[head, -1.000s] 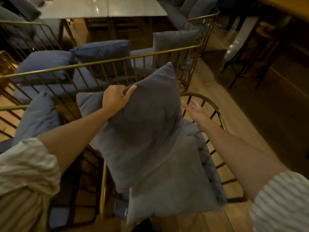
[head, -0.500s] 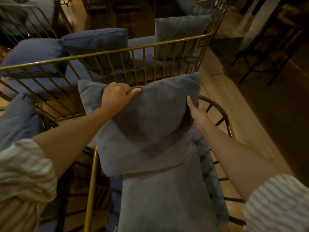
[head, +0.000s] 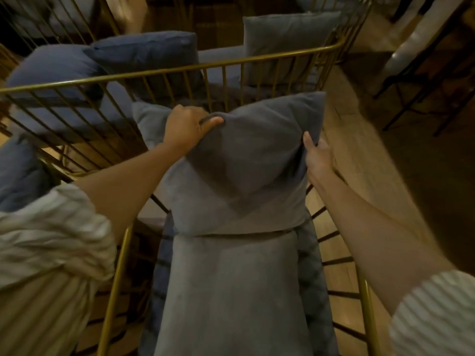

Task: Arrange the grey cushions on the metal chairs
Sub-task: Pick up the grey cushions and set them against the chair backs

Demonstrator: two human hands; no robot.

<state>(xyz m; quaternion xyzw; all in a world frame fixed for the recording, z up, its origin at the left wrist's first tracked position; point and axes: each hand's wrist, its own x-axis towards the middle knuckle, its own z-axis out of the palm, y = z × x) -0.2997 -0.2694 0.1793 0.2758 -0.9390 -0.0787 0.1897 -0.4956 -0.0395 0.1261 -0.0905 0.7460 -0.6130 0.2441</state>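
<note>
Dim room, wooden floor [head: 359, 150]. The left hand [head: 185, 127] curls its fingers over the grey cushion [head: 244, 176]; the right hand [head: 317, 155] pinches the side edge under its thumb, likely squaring it upright.

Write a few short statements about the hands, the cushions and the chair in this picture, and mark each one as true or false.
1. The left hand grips the top edge of the upright cushion. True.
2. The right hand rests on the floor. False: it holds the cushion's right edge.
3. A flat cushion lies nearer the camera than the upright one. True.
4. The chair frame is white plastic. False: it is gold-coloured metal.
</note>
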